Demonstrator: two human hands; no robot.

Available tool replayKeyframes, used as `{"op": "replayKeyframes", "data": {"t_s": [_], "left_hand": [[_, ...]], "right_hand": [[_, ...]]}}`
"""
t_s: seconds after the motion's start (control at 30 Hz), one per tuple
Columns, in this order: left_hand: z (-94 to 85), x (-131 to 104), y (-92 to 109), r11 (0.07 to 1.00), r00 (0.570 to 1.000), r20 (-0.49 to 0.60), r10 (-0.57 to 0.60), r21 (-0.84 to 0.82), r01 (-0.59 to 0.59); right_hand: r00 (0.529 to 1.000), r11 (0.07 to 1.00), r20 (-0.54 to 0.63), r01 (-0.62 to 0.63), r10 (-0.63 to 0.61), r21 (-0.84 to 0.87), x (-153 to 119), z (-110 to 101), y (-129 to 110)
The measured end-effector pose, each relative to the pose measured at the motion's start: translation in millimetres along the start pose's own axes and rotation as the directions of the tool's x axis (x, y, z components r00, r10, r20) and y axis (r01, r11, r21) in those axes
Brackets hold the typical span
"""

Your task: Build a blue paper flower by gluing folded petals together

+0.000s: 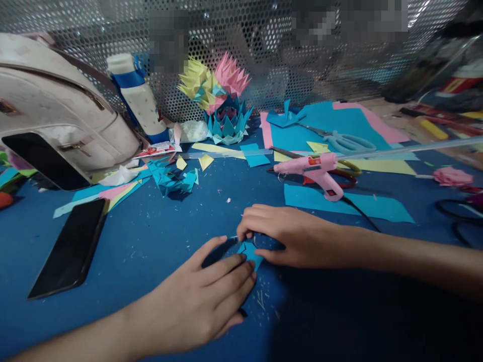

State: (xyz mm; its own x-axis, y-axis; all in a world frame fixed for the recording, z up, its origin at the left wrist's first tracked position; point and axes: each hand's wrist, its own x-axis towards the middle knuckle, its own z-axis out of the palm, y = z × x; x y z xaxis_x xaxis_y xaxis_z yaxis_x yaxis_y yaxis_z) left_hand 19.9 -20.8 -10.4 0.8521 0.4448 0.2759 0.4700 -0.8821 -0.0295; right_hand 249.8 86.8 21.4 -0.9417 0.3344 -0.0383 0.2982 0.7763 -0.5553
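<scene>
A small folded piece of blue paper point(252, 255) lies on the dark blue tabletop point(151, 251) between my hands, partly hidden under fingers. My left hand point(206, 296) is palm down, its fingers stretched out and spread, with the middle fingertips resting on the paper's left side. My right hand point(279, 232) is bent around the far right side of the paper. Its thumb touches the right edge while the curled fingers meet at the far corner.
Behind my right hand lie a pink glue gun point(319, 173), scissors point(349, 142) and coloured paper sheets point(317, 125). Folded paper flowers point(228, 118) stand against the mesh panel. On the left are two phones point(71, 246), a bottle point(138, 100) and a backpack point(56, 95).
</scene>
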Motion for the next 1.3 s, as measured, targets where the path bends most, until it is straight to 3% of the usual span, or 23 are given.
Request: {"op": "replayKeyframes", "data": {"t_s": [0.13,0.3,0.53,0.7,0.87,1.03,1.17,1.3], "left_hand": [[-0.7,0.3,0.0,1.000,1.000,-0.003,-0.001,-0.007,0.001],[-2.0,0.2,0.3,1.000,1.000,0.010,-0.006,-0.023,0.006],[-5.9,1.1,-3.1,1.000,0.992,0.125,-0.003,-0.026,0.006],[-5.6,0.9,-4.6,0.993,0.978,0.208,-0.017,-0.107,0.040],[-5.7,2.2,-5.1,0.990,0.975,0.220,-0.023,-0.128,0.052],[-5.1,1.7,-4.6,0.991,0.975,0.221,-0.030,-0.118,0.057],[-5.7,1.4,-4.5,0.992,0.974,0.225,-0.031,-0.113,0.058],[-7.4,2.7,-5.0,0.990,0.972,0.234,-0.034,-0.122,0.064]], "right_hand": [[0.995,0.996,0.022,0.094,-0.094,0.004,3.8,-0.4,9.3],[0.992,0.992,0.096,0.078,-0.087,0.098,10.6,-7.0,23.1],[0.965,0.972,0.196,0.139,-0.176,0.188,10.7,-13.1,32.2],[0.962,0.953,0.184,0.150,-0.202,0.262,10.0,-11.9,38.9],[0.958,0.947,0.189,0.156,-0.214,0.282,8.9,-16.5,39.5],[0.984,0.990,0.141,0.094,-0.109,0.107,4.1,-13.0,25.6],[0.995,0.986,0.007,-0.095,0.096,-0.140,-6.6,-3.0,8.0],[0.979,0.950,-0.027,-0.204,0.204,-0.238,-14.8,2.4,-3.8]]}}
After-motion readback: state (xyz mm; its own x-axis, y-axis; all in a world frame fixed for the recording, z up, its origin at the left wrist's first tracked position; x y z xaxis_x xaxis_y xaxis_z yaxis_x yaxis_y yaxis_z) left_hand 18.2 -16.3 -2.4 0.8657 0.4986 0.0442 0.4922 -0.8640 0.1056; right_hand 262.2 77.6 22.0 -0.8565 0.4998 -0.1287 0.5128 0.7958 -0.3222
